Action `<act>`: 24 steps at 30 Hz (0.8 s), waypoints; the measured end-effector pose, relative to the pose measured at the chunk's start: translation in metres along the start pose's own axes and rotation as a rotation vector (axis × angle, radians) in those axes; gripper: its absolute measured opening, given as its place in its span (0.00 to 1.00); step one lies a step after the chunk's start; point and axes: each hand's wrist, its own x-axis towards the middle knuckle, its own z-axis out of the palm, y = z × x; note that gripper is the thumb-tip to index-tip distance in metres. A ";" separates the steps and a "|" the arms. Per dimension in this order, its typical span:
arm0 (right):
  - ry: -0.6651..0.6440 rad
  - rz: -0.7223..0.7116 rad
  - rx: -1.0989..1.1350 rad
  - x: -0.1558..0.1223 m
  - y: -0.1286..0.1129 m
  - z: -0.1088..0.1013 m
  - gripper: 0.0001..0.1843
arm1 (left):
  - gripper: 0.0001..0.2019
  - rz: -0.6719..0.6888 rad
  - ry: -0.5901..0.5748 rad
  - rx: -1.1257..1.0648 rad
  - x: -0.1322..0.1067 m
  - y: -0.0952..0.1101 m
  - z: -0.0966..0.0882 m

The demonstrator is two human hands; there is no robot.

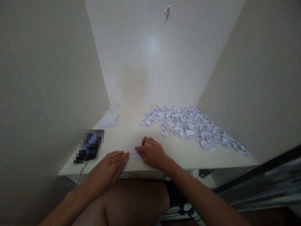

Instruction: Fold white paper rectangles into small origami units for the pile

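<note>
A small white piece of paper (133,153) lies on the white table (122,135) near its front edge, between my two hands. My left hand (117,160) rests at its left side, fingers stretched out and lying close together, the tips at the paper's edge. On the other side, my right hand (151,151) has thumb and fingers closed at the paper's right end, with the index finger bent. Part of the paper is hidden under the fingertips, so its folds cannot be made out.
Many small folded white papers (185,122) spread over the right and back. A stack of flat paper sheets (109,120) and white scraps (115,107) are at left. Closer stands a phone (94,152) with a cable (81,174). Walls close in three sides.
</note>
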 end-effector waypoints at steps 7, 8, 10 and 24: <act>-0.023 -0.001 0.039 0.004 0.001 -0.001 0.14 | 0.14 -0.022 0.081 -0.081 0.016 -0.004 0.000; -0.026 -0.008 0.061 0.006 0.002 -0.002 0.13 | 0.14 -0.009 0.059 -0.117 0.020 -0.005 0.004; -0.035 0.009 0.107 0.009 0.002 -0.005 0.12 | 0.14 -0.008 0.013 -0.165 0.026 -0.005 0.012; -0.538 0.290 0.024 0.079 -0.009 -0.037 0.11 | 0.14 0.000 0.030 -0.202 0.026 -0.005 0.026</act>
